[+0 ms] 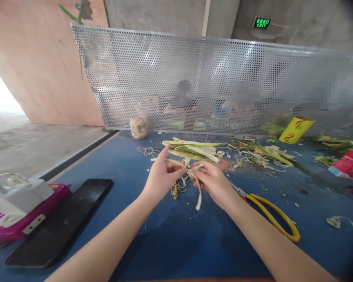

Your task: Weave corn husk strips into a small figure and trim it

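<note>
- Head view: the left hand (161, 174) and right hand (213, 180) meet over the blue table (164, 243), thumbs and fingertips pinched closed on a knot of pale strips (198, 196); one left finger points up, and the undersides of both grips are hidden
- One loose strip end hangs towards the wearer, with curled fibres on the table below
- Just beyond the hands lie broad pale-green leaves (191, 149); a heap of scraps (261, 152) spreads to their right
- Yellow-handled scissors (270, 215) lie beside the right forearm, which covers part of them
- Far left, a black phone (61, 223) lies beside a magenta power strip (32, 223) carrying a white plug
- A roll of twine (138, 128) stands before a perforated metal screen (153, 55), which blurs the people behind it
- Green sign (261, 23) reads "EXIT" under Chinese characters; print on the tilted yellow container (297, 130) and red carton (350, 164) is too small to read
</note>
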Demonstrator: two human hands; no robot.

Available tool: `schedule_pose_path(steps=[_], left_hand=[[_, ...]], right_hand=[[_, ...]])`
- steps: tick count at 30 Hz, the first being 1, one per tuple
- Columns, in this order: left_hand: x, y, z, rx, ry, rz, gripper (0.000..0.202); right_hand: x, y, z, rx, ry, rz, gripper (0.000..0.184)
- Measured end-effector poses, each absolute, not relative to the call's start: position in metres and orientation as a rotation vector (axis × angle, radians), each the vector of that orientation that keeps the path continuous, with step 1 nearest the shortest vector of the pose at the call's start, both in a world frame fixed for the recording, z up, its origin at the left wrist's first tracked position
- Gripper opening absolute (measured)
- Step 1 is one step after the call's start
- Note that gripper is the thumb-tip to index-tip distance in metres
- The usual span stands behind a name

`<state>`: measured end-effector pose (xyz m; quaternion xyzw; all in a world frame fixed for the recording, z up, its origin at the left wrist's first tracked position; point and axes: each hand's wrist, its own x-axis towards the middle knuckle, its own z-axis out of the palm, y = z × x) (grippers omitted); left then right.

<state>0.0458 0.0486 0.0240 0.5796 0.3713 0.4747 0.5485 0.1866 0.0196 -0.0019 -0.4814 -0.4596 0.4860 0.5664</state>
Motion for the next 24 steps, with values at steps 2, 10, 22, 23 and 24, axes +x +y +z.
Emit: schedule_pose_path(steps=[2, 10, 22, 23, 24], left_hand=[[0.046, 0.048, 0.025, 1.349, 0.907, 1.122, 0.098], [0.044, 0.051, 0.024, 1.291, 0.914, 1.08, 0.106], [0.045, 0.048, 0.022, 1.329, 0.756, 0.991, 0.108], [0.044, 0.048, 0.021, 1.331, 0.744, 0.984, 0.108], [0.044, 0.048, 0.021, 1.334, 0.736, 0.972, 0.108]], right_hand=[[0.187, 0.02, -0.006, -1.18, -1.193, 0.954, 0.037], [0.193, 0.01, 0.002, -1.249, -1.808, -0.244, 0.025], [0.199, 0.017, 0.006, -1.149, -1.867, -0.107, 0.01], [0.199, 0.016, 0.006, -1.159, -1.875, -0.092, 0.01], [0.198, 0.016, 0.007, -1.178, -1.883, -0.077, 0.011]])
